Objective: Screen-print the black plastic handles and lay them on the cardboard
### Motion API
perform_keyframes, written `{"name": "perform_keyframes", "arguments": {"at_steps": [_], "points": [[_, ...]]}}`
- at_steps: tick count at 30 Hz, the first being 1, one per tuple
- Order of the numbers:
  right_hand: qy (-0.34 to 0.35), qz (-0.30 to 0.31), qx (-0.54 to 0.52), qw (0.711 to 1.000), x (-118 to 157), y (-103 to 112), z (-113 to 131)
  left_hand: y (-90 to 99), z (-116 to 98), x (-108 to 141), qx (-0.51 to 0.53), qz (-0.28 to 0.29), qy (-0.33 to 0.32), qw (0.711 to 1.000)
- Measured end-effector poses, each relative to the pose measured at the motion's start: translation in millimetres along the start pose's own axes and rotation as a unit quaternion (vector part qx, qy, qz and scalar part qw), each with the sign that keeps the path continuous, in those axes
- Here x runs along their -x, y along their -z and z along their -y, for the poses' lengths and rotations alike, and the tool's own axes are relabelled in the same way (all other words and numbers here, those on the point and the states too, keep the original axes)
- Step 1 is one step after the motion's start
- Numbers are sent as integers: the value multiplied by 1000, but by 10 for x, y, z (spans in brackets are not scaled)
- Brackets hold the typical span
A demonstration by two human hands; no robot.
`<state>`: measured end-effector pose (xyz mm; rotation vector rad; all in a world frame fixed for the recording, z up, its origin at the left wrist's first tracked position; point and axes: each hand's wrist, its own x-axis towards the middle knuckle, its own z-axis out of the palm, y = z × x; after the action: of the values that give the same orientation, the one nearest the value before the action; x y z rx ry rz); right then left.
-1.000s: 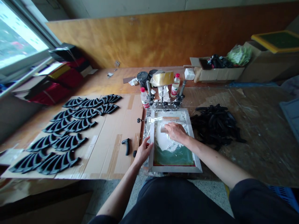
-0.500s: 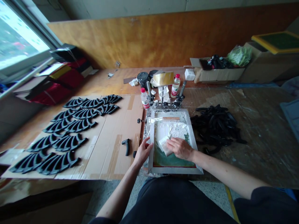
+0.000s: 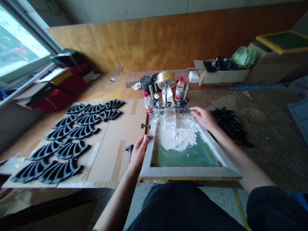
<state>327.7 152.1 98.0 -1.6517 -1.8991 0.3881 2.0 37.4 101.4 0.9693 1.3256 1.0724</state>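
Note:
A wooden screen-printing frame (image 3: 190,173) is raised at its near side and tilts up from its rear hinge clamps (image 3: 168,104). My left hand (image 3: 139,152) grips its left rail. My right hand (image 3: 203,118) holds the right rail near the far corner. White ink (image 3: 178,136) is smeared over the far half of the green mesh (image 3: 186,156). A translucent white strip (image 3: 170,118), perhaps a scraper or folded wipe, lies on the screen's far end. Just left of the frame, a small black plastic part (image 3: 129,149) is partly hidden behind my left wrist.
Rows of black fan-shaped parts (image 3: 72,134) lie on taped cardboard (image 3: 115,160) to the left. A heap of black parts (image 3: 231,126) sits right of the frame. Plastic bottles (image 3: 179,89), a tape roll (image 3: 166,78) and cardboard boxes (image 3: 222,76) stand behind.
The frame has swung up at its near side, toward me. My right hand has left the mesh and wipe for the right rail. My left hand has moved farther along the left rail.

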Motion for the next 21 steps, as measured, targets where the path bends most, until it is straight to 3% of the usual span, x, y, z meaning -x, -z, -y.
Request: {"name": "perform_keyframes", "arguments": {"at_steps": [3, 5, 7, 10, 12, 14, 16, 19, 21], "points": [[-46, -13, 17, 999, 264, -3, -357, -155, -359, -151, 103, -15, -103, 989], [-15, 36, 23, 999, 534, -234, -360, -261, -534, -278, 148, -20, -148, 978], [43, 88, 42, 994, 792, -555, -213, -353, -579, -355, 176, -34, -151, 972], [82, 153, 121, 977, 1041, -937, 109, -487, -317, -267, 195, -53, -94, 975], [40, 175, 150, 972, 1127, -1039, 337, -592, 22, -75, 171, -2, 34, 985], [15, 172, 133, 976, 1195, -1045, 568, -685, 371, 143, 146, 87, 190, 967], [60, 162, 69, 983, 1256, -998, 751, -704, 627, 291, 169, 113, 254, 946], [122, 177, -36, 976, 1297, -863, 700, -438, 801, 268, 161, 37, 226, 960], [63, 167, -18, 984, 1297, -735, 359, -38, 859, 136, 69, -53, 172, 981]]}}
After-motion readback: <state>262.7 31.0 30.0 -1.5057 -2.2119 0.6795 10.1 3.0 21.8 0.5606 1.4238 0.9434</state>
